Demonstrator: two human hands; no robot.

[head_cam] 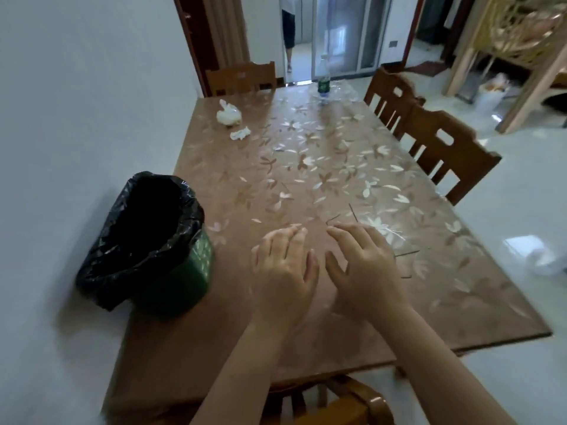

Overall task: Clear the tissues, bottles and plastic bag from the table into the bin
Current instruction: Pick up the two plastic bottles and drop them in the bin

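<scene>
My left hand (pixel 285 271) and my right hand (pixel 365 268) rest side by side, palms down, on the near part of the floral table (pixel 306 167); both are empty with fingers spread. A green bin (pixel 147 240) lined with a black bag stands on the table's near left corner, just left of my left hand. Far across the table by the wall lies a knotted white plastic bag (pixel 228 114), with a crumpled tissue (pixel 240 134) just in front of it. A clear bottle (pixel 323 81) with a green label stands upright at the far edge.
A white wall runs along the table's left side. Wooden chairs stand at the far end (pixel 242 78), along the right side (pixel 441 148) and right below me (pixel 343 403). A person's legs show in the far doorway (pixel 288 35). White bags lie on the floor at right (pixel 543 259).
</scene>
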